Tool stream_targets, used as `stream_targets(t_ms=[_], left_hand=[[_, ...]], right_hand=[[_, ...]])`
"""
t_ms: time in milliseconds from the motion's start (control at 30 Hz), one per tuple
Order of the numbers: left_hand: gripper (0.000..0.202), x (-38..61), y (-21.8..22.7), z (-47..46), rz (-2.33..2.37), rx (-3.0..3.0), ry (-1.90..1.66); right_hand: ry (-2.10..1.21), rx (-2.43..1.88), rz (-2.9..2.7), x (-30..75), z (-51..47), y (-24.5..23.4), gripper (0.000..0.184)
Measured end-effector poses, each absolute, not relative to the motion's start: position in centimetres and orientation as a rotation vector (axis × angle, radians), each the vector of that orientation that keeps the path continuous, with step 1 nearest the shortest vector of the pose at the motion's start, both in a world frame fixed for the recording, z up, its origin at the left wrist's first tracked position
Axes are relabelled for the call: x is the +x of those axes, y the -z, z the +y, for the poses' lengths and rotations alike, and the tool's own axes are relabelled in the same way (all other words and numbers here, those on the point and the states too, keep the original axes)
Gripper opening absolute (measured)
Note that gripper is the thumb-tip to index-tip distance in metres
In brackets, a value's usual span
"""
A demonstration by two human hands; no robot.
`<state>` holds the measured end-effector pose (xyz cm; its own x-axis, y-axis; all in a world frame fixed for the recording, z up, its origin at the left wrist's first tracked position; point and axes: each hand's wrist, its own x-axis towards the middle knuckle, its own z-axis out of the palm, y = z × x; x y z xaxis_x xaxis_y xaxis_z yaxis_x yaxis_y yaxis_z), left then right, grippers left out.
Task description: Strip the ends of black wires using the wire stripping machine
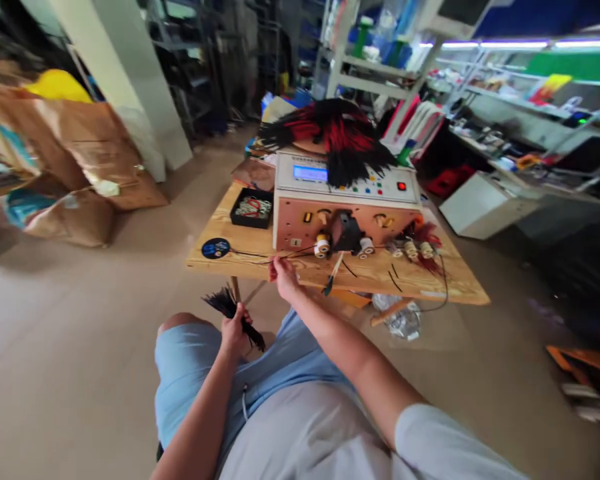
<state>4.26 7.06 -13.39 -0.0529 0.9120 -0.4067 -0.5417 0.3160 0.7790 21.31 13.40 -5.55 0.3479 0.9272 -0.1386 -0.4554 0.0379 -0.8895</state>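
My left hand [233, 331] is closed round a bundle of short black wires [229, 308] held over my knee. My right hand [283, 275] reaches to the front edge of the wooden table [460, 281] and pinches thin black and red wires [300, 254] that run to the machine. The wire-cutting machine [347, 203] stands on the table with a blue display, coloured buttons and rollers on its front. A pile of black and red cut wires [340, 137] lies on top of it.
A black tray of small parts [251, 208] and a round black disc [215, 248] lie on the table's left side. A small tool [332, 277] rests at the front edge. Brown sacks [75, 167] sit on the floor left, a white box [485, 203] right, shelving behind.
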Motion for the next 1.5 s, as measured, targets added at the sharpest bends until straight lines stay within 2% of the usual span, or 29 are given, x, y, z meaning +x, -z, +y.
stream_targets(t_ms=[133,267,367,533,700,1100,1500], left_hand=[[0.05,4.6,13.2,7.1,1.082,0.445,-1.268],[0.049,5.0,12.8,7.0,1.086,0.485,-1.265],[0.048,5.4,12.8,7.1,1.079,0.508,-1.307],[0.048,5.6,12.9,6.7,1.14,0.552,-1.346],[0.049,5.4,13.1,5.8,1.215,0.594,-1.248],[0.048,5.8,14.5,4.9,1.24,0.754,-1.089],[0.035,5.2,14.7,5.1,1.328,0.718,-1.035]], right_hand=[[-1.112,-1.153,-0.673,20.2,11.2,9.2,0.052],[-1.205,-1.217,-0.795,20.6,9.3,10.9,0.052],[-1.225,-1.319,-1.042,20.7,8.2,11.7,0.044],[-0.997,-1.56,-1.652,19.5,3.7,14.5,0.023],[-1.129,-1.659,-1.841,19.2,0.4,17.2,0.023],[-1.093,-1.668,-2.032,18.8,0.2,16.9,0.022],[-1.056,-1.702,-2.125,18.5,0.1,16.6,0.021]])
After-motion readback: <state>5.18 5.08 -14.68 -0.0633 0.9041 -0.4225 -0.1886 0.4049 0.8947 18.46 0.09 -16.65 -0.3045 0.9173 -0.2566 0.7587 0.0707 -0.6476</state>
